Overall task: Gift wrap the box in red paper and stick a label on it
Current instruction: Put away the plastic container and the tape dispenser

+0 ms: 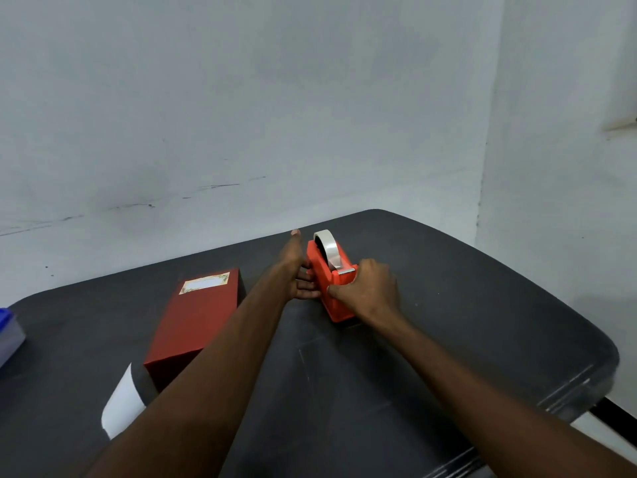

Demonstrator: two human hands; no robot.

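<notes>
The box (193, 322), wrapped in red paper, lies on the dark table (465, 305) at the left, with a pale label (204, 282) stuck near its far end. An orange tape dispenser (331, 288) with a clear tape roll (329, 248) stands in the middle of the table. My left hand (296, 270) presses flat against the dispenser's left side, fingers straight and thumb pointing up. My right hand (368, 288) grips the dispenser from the right at its cutter end, fingers curled around it. My left forearm hides the box's near right corner.
A white sheet of paper (122, 405) lies by the box's near end, partly under my left arm. A blue and grey container (8, 334) sits at the table's left edge. A pale wall stands right behind the table. The table's rounded right edge drops away.
</notes>
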